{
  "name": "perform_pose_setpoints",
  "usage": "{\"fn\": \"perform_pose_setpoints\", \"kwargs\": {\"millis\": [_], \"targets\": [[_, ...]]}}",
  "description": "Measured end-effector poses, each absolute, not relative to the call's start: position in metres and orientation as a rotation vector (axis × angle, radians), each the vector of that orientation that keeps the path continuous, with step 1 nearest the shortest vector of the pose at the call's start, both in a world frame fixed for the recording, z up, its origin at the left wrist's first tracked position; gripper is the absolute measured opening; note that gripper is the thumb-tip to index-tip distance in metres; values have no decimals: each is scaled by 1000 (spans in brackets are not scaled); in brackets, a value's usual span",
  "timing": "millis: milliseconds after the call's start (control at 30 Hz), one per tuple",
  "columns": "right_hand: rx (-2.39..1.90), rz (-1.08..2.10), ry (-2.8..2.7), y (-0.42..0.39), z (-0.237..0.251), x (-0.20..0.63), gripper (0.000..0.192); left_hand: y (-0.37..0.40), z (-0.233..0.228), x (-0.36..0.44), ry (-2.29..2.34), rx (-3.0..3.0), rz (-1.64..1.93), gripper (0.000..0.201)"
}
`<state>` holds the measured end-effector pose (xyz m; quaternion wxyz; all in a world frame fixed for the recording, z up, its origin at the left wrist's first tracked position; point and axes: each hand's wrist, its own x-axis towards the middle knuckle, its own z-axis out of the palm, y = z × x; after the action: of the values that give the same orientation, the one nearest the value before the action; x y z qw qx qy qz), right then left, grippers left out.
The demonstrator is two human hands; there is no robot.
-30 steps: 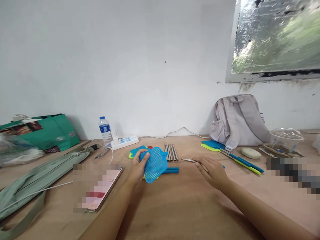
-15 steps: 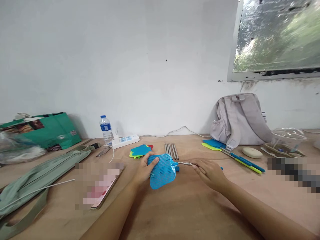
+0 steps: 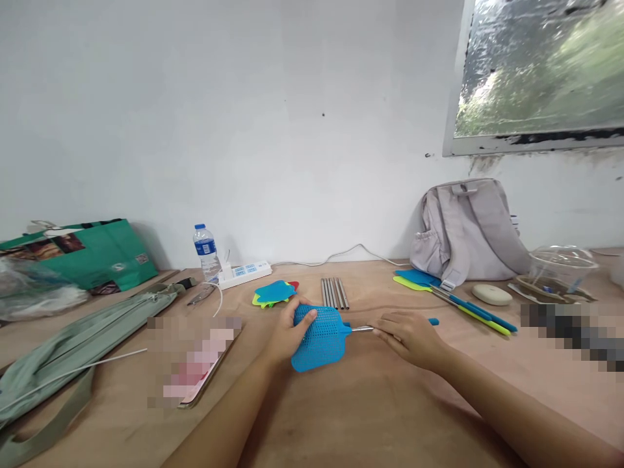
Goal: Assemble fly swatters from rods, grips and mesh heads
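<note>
Swatter head (image 3: 319, 337), a blue perforated plastic paddle, lies at the centre of the table (image 3: 370, 416), its short neck pointing to 3 o'clock. Your left hand (image 3: 287, 335) clasps its 9 o'clock edge, fingers curled over the top face and thumb apparently beneath, so the grip is closed on the paddle. Your right hand (image 3: 409, 338) is closed around a thin metal rod (image 3: 361, 329), whose bare tip meets the neck of the paddle; how far the tip sits inside the socket cannot be told. A blue handle end (image 3: 433, 322) shows just past your right hand at 3 o'clock.

Step in hand, as judged from the alignment: joining rod to paddle. The next move calls for you to keep the paddle braced flat and press the rod straight along its own axis toward 9 o'clock, without letting it tilt.

At 12 o'clock of the paddle lie a row of metal rods (image 3: 334, 293) and, toward 11 o'clock, a stack of coloured paddles (image 3: 273, 294). Finished swatters (image 3: 468, 312) rest at 2 o'clock, before a grey backpack (image 3: 468, 231). A water bottle (image 3: 205, 250) and power strip (image 3: 244, 273) stand at 11 o'clock.
</note>
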<state>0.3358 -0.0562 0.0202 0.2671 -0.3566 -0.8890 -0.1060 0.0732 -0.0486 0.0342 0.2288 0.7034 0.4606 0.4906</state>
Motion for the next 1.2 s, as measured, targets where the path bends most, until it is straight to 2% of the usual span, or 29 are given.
{"fn": "perform_pose_setpoints", "kwargs": {"millis": [200, 500, 667, 867, 1200], "targets": [[-1075, -86, -2403, -59, 15, 329, 31, -53, 34, 79, 1242, 2088, 1411, 16], [-1090, -43, -2396, -60, 22, 325, 33, -57, 46, 75, 1290, 2200, 1399, 18], [-1168, -245, -2331, -61, 23, 317, 38, -64, 53, 72, 1524, 2820, 1474, 40], [-1219, -231, -2293, -62, 17, 314, 36, -72, 33, 108, 1227, 3415, 1245, 24], [-1229, -280, -2332, -65, 18, 308, 37, -64, 33, 100, 1282, 3295, 1021, 19]]}}
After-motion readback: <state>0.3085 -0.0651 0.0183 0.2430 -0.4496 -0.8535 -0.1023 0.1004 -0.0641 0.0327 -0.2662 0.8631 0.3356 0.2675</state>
